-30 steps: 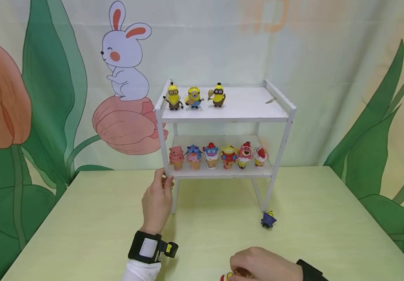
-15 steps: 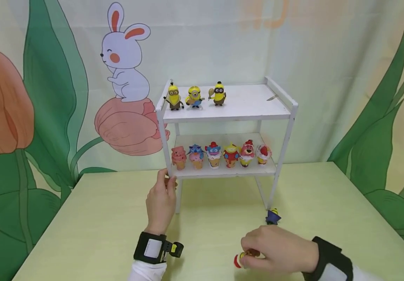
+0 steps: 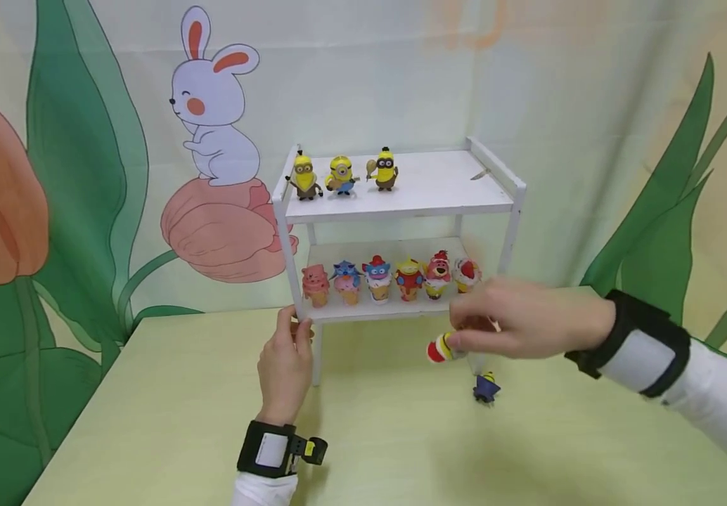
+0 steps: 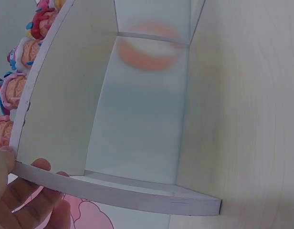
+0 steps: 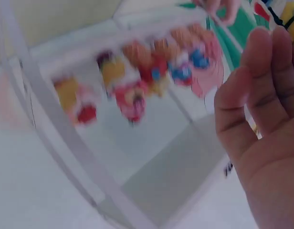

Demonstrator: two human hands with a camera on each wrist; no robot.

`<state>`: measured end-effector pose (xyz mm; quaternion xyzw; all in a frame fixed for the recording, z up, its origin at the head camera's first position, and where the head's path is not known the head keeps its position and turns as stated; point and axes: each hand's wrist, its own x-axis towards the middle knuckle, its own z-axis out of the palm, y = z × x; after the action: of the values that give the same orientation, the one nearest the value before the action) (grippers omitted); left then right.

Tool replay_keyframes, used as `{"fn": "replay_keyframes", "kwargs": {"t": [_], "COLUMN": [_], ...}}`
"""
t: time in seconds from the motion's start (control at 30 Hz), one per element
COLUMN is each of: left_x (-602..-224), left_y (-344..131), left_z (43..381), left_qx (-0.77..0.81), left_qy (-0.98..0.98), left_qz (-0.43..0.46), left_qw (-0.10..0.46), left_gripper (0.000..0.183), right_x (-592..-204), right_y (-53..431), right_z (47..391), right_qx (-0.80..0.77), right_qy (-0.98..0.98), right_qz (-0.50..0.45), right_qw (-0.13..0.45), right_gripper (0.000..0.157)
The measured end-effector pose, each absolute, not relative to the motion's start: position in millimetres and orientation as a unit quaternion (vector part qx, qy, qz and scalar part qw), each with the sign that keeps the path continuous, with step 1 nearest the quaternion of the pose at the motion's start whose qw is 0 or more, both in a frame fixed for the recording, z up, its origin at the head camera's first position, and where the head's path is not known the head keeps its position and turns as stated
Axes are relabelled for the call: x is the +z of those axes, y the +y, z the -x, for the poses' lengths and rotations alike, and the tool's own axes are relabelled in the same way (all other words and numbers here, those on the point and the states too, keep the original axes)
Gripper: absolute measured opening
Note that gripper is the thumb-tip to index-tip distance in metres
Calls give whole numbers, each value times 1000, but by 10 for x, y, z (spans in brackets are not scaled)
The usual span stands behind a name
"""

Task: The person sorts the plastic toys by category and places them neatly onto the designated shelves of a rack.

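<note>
My left hand (image 3: 284, 372) grips the front left leg of a small white two-tier shelf (image 3: 446, 186) at the height of its lower board. In the left wrist view its fingers (image 4: 23, 195) curl round the white post. With my right hand (image 3: 524, 316) I pinch a small figurine (image 3: 439, 348), yellow with a red-and-white end, in front of the lower tier's right side. The rest of it is covered by the fingers. Three Minion figurines (image 3: 341, 176) stand on the left and middle of the upper board. A row of several ice-cream-cone figurines (image 3: 377, 280) lines the lower one.
Near the shelf's front right foot, a blue-clad Minion figurine (image 3: 486, 388) is on the pale yellow table (image 3: 376, 436). A printed curtain (image 3: 376, 84) with a rabbit, tulips and leaves hangs behind. The upper board has raised side rails (image 3: 496, 172).
My right hand has risen from the table's front edge toward the shelf, carrying the red-and-white-ended figurine. The left hand keeps its hold on the shelf leg.
</note>
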<state>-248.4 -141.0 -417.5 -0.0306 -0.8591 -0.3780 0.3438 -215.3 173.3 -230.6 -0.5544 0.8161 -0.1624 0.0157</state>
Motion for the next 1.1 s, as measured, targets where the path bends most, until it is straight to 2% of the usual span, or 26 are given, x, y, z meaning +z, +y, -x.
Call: {"fn": "replay_keyframes", "kwargs": {"t": [0.07, 0.37, 0.6, 0.87, 1.1], "left_x": [-4176, -4176, -4189, -4187, -4212], "left_y": [-1405, -1358, -1413, -1460, -1467], "left_z": [2485, 2530, 2499, 2523, 2543], "left_qx": [-380, -383, -384, -380, -378], "left_qy": [-858, -857, -853, -856, -856], "left_qz": [32, 44, 40, 36, 34], "left_qw": [344, 342, 351, 349, 350], "left_gripper": [27, 25, 27, 27, 27], "right_x": [-2089, -1366, -971, -821, -812], "right_y": [1752, 1779, 1490, 1218, 1098], "right_z": [2231, 2514, 2757, 3093, 3218], "right_qx": [-163, -101, -41, 9, 21], "right_qy": [820, 881, 931, 958, 970], "right_qz": [549, 461, 356, 282, 240], "right_qw": [20, -45, -73, -55, -17], "right_gripper": [19, 19, 34, 33, 33]}}
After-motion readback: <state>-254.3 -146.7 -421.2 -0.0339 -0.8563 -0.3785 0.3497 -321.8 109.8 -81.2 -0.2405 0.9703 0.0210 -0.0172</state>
